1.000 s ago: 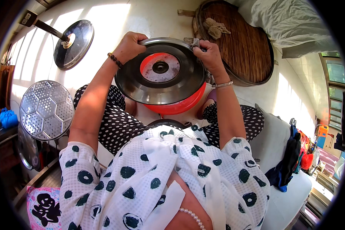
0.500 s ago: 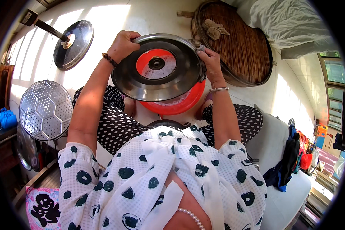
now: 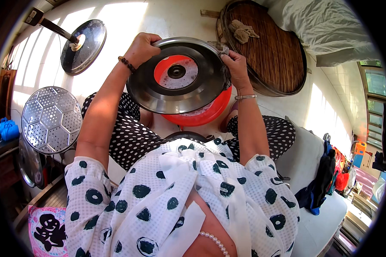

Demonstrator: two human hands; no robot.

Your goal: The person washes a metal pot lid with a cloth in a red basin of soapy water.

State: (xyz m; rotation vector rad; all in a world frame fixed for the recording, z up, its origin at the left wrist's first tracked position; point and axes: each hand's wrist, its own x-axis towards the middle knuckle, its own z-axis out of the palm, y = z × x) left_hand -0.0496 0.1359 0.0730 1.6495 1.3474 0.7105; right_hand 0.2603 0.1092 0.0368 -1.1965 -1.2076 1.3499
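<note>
Round dark metal lid [image 3: 176, 72], clear-centred: left hand [image 3: 143, 48] pinching eleven-o'clock rim, right hand [image 3: 236, 67] pinching grey cloth [image 3: 225, 76], two-o'clock; suds [image 3: 197, 112] might loosen grip above red plastic basin [image 3: 221, 106].

Bright sunlight [image 3: 123, 20] fell in bars across the pale tiled floor [image 3: 178, 23] between ten and eleven o'clock. Brown wooden furniture [image 3: 6, 96] stood at nine, paned windows [image 3: 376, 81] near three, and a pale padded seat [image 3: 319, 233] at four.

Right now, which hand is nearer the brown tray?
The right hand: it's at the right of the lid, just left of the tray. The left hand, at the lid's upper left, is farther left.
</note>
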